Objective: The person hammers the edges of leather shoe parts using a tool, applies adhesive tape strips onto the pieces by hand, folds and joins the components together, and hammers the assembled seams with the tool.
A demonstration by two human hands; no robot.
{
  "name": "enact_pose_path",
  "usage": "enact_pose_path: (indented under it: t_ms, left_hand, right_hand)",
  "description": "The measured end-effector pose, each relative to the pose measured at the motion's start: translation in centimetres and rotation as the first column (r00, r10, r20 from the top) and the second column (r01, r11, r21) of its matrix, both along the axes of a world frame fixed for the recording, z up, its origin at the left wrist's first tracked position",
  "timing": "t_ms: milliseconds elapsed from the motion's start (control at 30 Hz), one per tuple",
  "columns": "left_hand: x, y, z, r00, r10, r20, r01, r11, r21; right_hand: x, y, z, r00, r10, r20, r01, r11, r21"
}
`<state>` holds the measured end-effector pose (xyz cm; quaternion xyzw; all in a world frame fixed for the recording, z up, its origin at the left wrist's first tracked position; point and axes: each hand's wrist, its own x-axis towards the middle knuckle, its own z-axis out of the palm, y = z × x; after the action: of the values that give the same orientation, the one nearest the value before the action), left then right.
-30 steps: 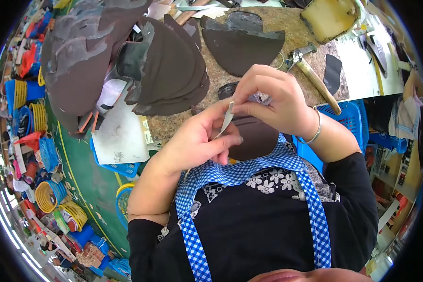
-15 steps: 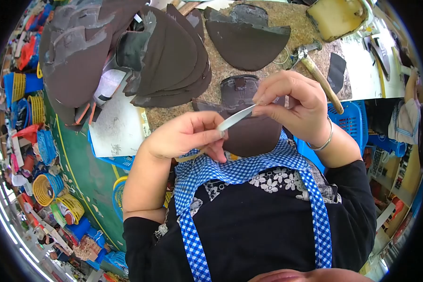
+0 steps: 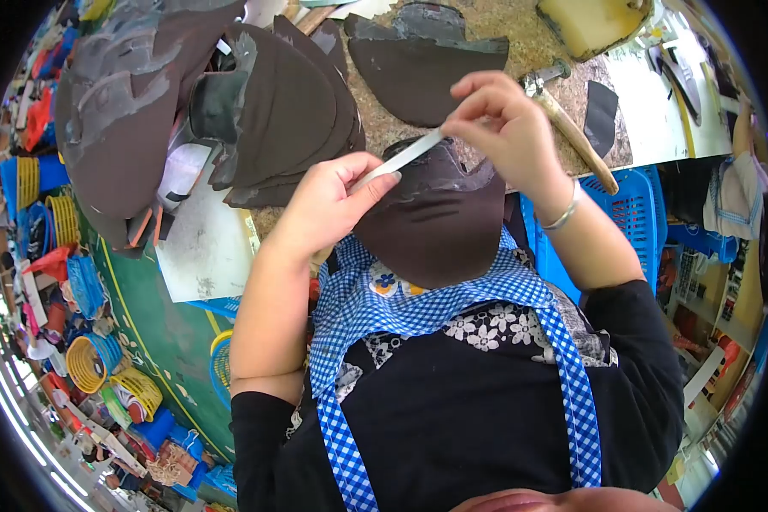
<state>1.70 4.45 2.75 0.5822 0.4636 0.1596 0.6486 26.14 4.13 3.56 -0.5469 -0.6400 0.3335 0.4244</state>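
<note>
A narrow white strip (image 3: pixel 414 157) is stretched between my two hands, slanting up to the right. My left hand (image 3: pixel 337 198) pinches its lower end between thumb and fingers. At its upper end, the thumb and index finger of my right hand (image 3: pixel 508 132) close on the tip. Below the strip, a dark brown rounded piece (image 3: pixel 439 230) lies at the table's front edge, over my checked apron. Its upper part, with grey glue-like marks, is partly hidden by the strip. Another brown piece (image 3: pixel 427 77) lies flat further back.
Stacked brown pieces (image 3: pixel 294 111) cover the table's left side. A hammer (image 3: pixel 576 136), a small black piece (image 3: pixel 601 118) and a yellowish block (image 3: pixel 593 26) lie at the right. A blue basket (image 3: pixel 636 218) stands below the table edge. Scissors (image 3: pixel 681 84) lie further right.
Both hands have moved up and away from my body. The white strip now shows at greater length between them, above the nearest brown piece, which is more exposed.
</note>
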Motion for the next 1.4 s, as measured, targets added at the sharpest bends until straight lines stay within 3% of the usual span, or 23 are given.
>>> enact_pose_path:
  t_ms: [67, 200, 267, 467, 567, 633, 667, 733, 767, 800, 867, 900, 933, 1000, 1033, 1100, 1167, 1200, 1233, 1300, 1333, 1367, 1400]
  left_hand:
    - [0.2, -0.4, -2.3, 0.991, 0.075, -0.109, -0.065, 0.994, 0.093]
    - [1.3, -1.6, -2.6, 0.978, 0.175, -0.110, -0.132, 0.940, 0.316]
    - [1.7, -1.5, -3.0, 0.920, 0.372, -0.122, -0.273, 0.833, 0.482]
    - [3.1, -1.6, -2.6, 0.840, 0.470, -0.272, -0.198, 0.732, 0.652]
    - [3.4, -1.4, -2.9, 0.811, 0.463, -0.357, -0.063, 0.676, 0.734]
    - [3.8, -1.1, -2.9, 0.796, 0.446, -0.410, 0.004, 0.673, 0.740]
    - [4.0, -1.0, -2.9, 0.775, 0.430, -0.463, 0.070, 0.670, 0.739]
    - [4.3, -0.7, -2.4, 0.756, 0.402, -0.517, 0.120, 0.691, 0.713]
    - [4.4, -0.6, -2.4, 0.744, 0.394, -0.539, 0.142, 0.696, 0.704]
    - [4.5, -0.6, -2.5, 0.733, 0.384, -0.561, 0.163, 0.702, 0.693]
    - [4.4, -0.8, -3.0, 0.762, 0.396, -0.512, 0.136, 0.675, 0.725]
    - [4.2, -1.0, -3.1, 0.787, 0.403, -0.467, 0.111, 0.653, 0.749]
    - [4.1, -1.4, -2.9, 0.787, 0.402, -0.468, 0.110, 0.654, 0.748]
    - [3.3, -2.3, -2.4, 0.836, 0.403, -0.372, 0.056, 0.611, 0.790]
    - [2.7, -2.6, -2.3, 0.834, 0.407, -0.373, 0.054, 0.613, 0.789]
    - [0.8, -3.3, -2.4, 0.759, 0.517, -0.396, 0.093, 0.516, 0.852]
    - [-1.3, -3.1, -2.3, 0.744, 0.597, -0.298, -0.131, 0.568, 0.812]
    - [-1.7, -2.9, -1.7, 0.766, 0.611, -0.200, -0.256, 0.575, 0.777]
    - [-1.4, -3.1, -1.1, 0.843, 0.531, -0.084, -0.391, 0.713, 0.582]
    - [-0.3, -3.5, -0.2, 0.958, 0.280, -0.067, -0.234, 0.894, 0.383]
    - [0.2, -3.1, -0.4, 0.986, 0.165, -0.009, -0.154, 0.936, 0.315]
    - [0.1, -2.3, -0.9, 0.999, 0.035, -0.033, -0.025, 0.964, 0.266]
    - [0.2, -1.4, -1.6, 0.999, 0.036, -0.034, -0.025, 0.962, 0.274]
  right_hand:
    - [0.3, -0.6, -2.7, 0.994, 0.039, 0.100, -0.036, 0.999, -0.032]
    - [-0.3, -1.2, -3.7, 0.993, -0.049, 0.107, 0.052, 0.998, -0.023]
    - [-0.6, -1.2, -3.8, 0.988, -0.078, 0.131, 0.076, 0.997, 0.017]
    - [-1.1, -0.9, -4.0, 0.969, -0.113, 0.218, 0.090, 0.990, 0.113]
    - [-1.0, -0.7, -4.0, 0.968, -0.108, 0.226, 0.087, 0.991, 0.102]
    - [-0.8, -0.4, -3.8, 0.900, -0.046, 0.434, -0.033, 0.984, 0.173]
    - [-0.7, -0.4, -3.3, 0.901, -0.044, 0.431, -0.036, 0.984, 0.175]
    - [-0.3, -0.1, -1.5, 0.653, 0.024, 0.757, -0.026, 1.000, -0.008]
    - [0.3, 0.5, -0.9, 0.611, 0.136, 0.780, -0.029, 0.988, -0.150]
    - [0.3, 0.8, -1.1, 0.611, 0.135, 0.780, -0.029, 0.989, -0.147]
    - [0.1, 1.2, -1.9, 0.875, 0.009, 0.483, -0.140, 0.961, 0.237]
    - [-0.6, 1.3, -1.9, 0.883, -0.006, 0.469, -0.185, 0.914, 0.360]
    - [-0.6, 1.0, -2.0, 0.883, -0.004, 0.470, -0.186, 0.915, 0.358]
    - [-0.9, -0.1, -2.3, 0.875, 0.327, 0.358, -0.367, 0.929, 0.049]
    - [-0.8, -0.7, -1.7, 0.872, 0.415, 0.258, -0.448, 0.891, 0.080]
    - [-1.0, -2.7, -0.5, 0.848, 0.443, 0.292, -0.511, 0.829, 0.228]
    - [-0.4, -3.8, -0.3, 0.840, 0.463, 0.284, -0.534, 0.799, 0.278]
    - [0.2, -4.2, -0.6, 0.783, 0.441, 0.438, -0.606, 0.700, 0.378]
    - [0.5, -4.7, -0.9, 0.713, 0.393, 0.581, -0.682, 0.581, 0.445]
    - [0.3, -4.9, -2.4, 0.717, 0.347, 0.604, -0.685, 0.509, 0.521]
    - [0.1, -4.6, -2.9, 0.729, 0.289, 0.621, -0.679, 0.423, 0.600]
    - [0.0, -4.2, -3.0, 0.728, 0.291, 0.621, -0.681, 0.412, 0.605]
    - [0.1, -3.8, -3.1, 0.743, 0.316, 0.590, -0.665, 0.449, 0.597]
